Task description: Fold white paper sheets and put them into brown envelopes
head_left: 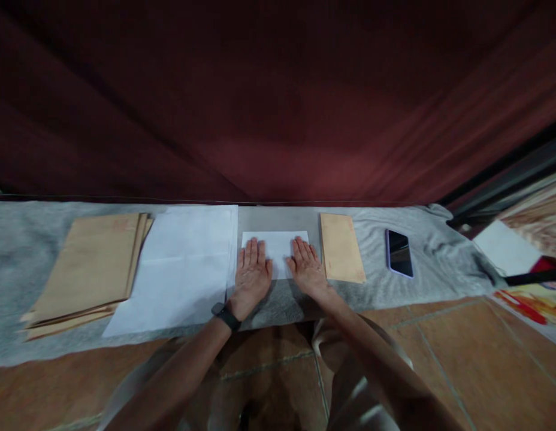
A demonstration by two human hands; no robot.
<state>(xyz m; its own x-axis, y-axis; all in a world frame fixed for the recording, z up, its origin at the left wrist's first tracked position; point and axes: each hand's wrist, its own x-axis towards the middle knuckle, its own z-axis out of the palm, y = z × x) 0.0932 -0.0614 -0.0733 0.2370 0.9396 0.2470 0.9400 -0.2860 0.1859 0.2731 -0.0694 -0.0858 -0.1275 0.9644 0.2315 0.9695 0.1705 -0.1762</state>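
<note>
A small white sheet of paper [278,245], which looks folded, lies in front of me on the grey cloth. My left hand [253,272] rests flat on its left edge, fingers stretched out and pointing away from me. Flat on the right edge lies my right hand [307,268], its fingers also extended. Between the two hands the middle of the paper shows. Just right of my right hand is a brown envelope [341,248]. To the left of my left hand lie large white paper sheets [183,263]. A dark watch [226,315] is on my left wrist.
A pile of large brown envelopes [89,263] lies at the far left. Right of the small envelope is a phone [399,252]. Grey cloth [449,257] covers the long surface, with a dark red curtain [278,131] behind it. Tiled floor [440,353] shows below.
</note>
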